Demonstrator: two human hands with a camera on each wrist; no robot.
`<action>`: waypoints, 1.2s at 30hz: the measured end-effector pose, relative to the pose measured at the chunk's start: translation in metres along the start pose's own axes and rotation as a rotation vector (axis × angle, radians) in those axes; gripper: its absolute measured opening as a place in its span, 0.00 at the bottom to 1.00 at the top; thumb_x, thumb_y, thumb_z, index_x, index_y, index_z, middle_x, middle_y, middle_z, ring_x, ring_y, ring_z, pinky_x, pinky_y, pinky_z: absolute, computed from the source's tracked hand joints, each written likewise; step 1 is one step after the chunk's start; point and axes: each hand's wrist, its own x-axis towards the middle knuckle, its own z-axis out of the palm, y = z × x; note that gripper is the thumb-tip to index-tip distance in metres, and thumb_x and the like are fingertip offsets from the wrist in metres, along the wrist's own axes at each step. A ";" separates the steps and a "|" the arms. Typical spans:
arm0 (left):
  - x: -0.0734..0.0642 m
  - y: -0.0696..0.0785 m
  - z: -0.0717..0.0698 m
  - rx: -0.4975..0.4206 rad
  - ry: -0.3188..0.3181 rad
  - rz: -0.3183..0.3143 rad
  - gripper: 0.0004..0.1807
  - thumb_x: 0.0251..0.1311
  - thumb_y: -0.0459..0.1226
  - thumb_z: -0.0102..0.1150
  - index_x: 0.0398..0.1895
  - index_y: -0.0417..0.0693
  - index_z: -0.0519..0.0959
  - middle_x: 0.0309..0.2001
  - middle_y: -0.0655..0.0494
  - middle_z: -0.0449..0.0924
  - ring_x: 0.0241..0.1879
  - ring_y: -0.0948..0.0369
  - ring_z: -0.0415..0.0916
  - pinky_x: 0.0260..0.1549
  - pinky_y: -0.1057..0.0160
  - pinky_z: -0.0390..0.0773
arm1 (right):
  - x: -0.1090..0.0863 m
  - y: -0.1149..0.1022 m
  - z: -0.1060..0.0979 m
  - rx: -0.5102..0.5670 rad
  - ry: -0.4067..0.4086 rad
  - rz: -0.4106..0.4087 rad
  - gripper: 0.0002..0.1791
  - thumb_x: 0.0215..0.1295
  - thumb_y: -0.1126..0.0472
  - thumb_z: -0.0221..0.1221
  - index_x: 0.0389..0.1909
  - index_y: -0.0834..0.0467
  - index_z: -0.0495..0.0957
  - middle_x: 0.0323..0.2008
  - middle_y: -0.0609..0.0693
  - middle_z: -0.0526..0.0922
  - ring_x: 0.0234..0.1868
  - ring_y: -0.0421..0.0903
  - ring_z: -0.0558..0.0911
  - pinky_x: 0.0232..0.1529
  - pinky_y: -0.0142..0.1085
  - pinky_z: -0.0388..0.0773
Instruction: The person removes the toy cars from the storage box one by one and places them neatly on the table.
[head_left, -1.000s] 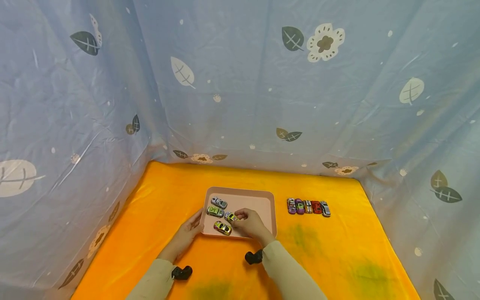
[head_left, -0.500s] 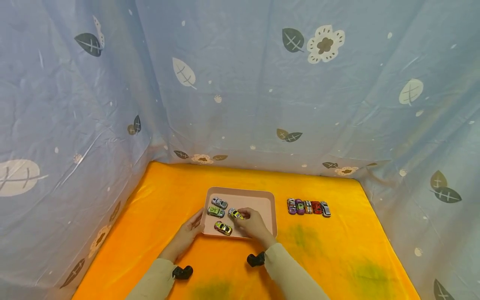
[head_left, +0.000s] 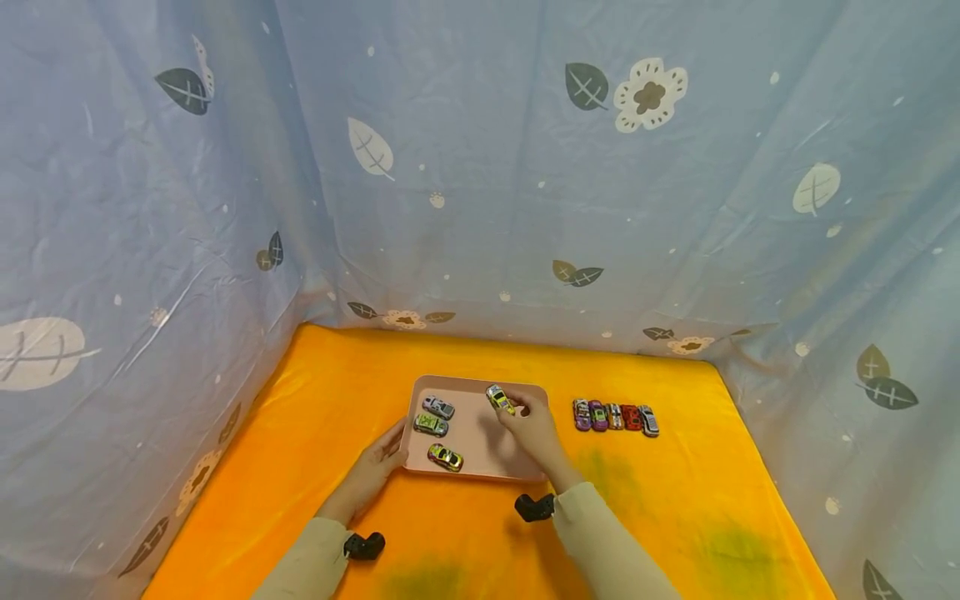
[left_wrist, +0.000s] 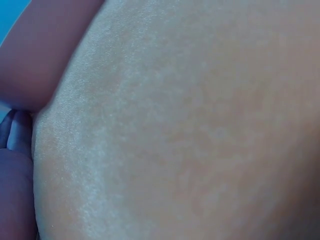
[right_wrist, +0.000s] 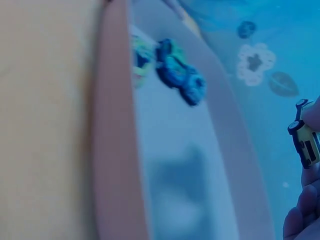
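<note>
Above the tray's right half, my right hand (head_left: 536,429) pinches a yellow-and-silver toy car (head_left: 499,398) between thumb and fingers. The right wrist view catches that toy car (right_wrist: 306,142) at its right edge, raised off the tray floor. My left hand (head_left: 378,462) rests against the outside of the pink tray (head_left: 480,477) at its left wall, thumb near the front corner. On the tray's left side lie a silver toy car (head_left: 438,407), a green one (head_left: 431,425) and a yellow-and-red one (head_left: 446,457). Skin fills most of the left wrist view.
Right of the tray, several toy cars stand side by side in a row, among them a purple one (head_left: 598,415) and a red one (head_left: 632,417). An orange cloth (head_left: 345,358) covers the table. A patterned blue curtain (head_left: 465,233) hangs behind and at both sides.
My right hand has lifted the yellow-and-silver toy car from among the others and carried it right and toward the tray's far side. The left hand stays at the tray.
</note>
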 end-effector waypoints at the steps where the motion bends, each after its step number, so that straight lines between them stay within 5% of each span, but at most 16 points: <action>1: 0.000 0.000 0.000 0.000 -0.002 0.001 0.32 0.71 0.33 0.49 0.76 0.62 0.56 0.73 0.52 0.56 0.71 0.52 0.54 0.66 0.50 0.58 | 0.000 0.000 -0.005 0.008 0.018 -0.002 0.19 0.60 0.57 0.66 0.53 0.53 0.82 0.43 0.48 0.80 0.39 0.47 0.72 0.38 0.38 0.68; 11: -0.001 0.000 -0.001 0.007 0.007 0.004 0.32 0.71 0.35 0.51 0.75 0.62 0.56 0.73 0.52 0.56 0.71 0.50 0.52 0.66 0.48 0.56 | -0.012 0.013 -0.052 0.031 0.187 0.165 0.24 0.61 0.50 0.65 0.57 0.54 0.79 0.46 0.54 0.78 0.41 0.49 0.69 0.35 0.35 0.70; 17: -0.001 0.000 0.000 0.004 -0.008 0.014 0.32 0.71 0.35 0.50 0.76 0.61 0.55 0.73 0.51 0.55 0.71 0.50 0.53 0.66 0.49 0.58 | -0.021 0.036 -0.071 0.046 0.249 0.231 0.25 0.62 0.55 0.64 0.58 0.61 0.76 0.48 0.59 0.77 0.43 0.51 0.72 0.37 0.31 0.73; 23: -0.001 0.001 0.001 0.012 0.008 -0.004 0.33 0.71 0.35 0.51 0.76 0.60 0.56 0.73 0.50 0.56 0.71 0.50 0.54 0.65 0.49 0.60 | -0.037 0.064 -0.085 -0.001 0.221 0.336 0.28 0.64 0.55 0.62 0.60 0.66 0.71 0.53 0.64 0.73 0.53 0.56 0.71 0.50 0.44 0.72; 36: -0.001 0.004 0.003 0.022 0.011 -0.012 0.32 0.71 0.34 0.50 0.76 0.59 0.56 0.73 0.50 0.56 0.71 0.51 0.55 0.66 0.50 0.58 | -0.051 0.090 -0.094 -0.105 0.184 0.419 0.27 0.62 0.55 0.62 0.56 0.68 0.71 0.46 0.62 0.75 0.44 0.53 0.73 0.44 0.40 0.74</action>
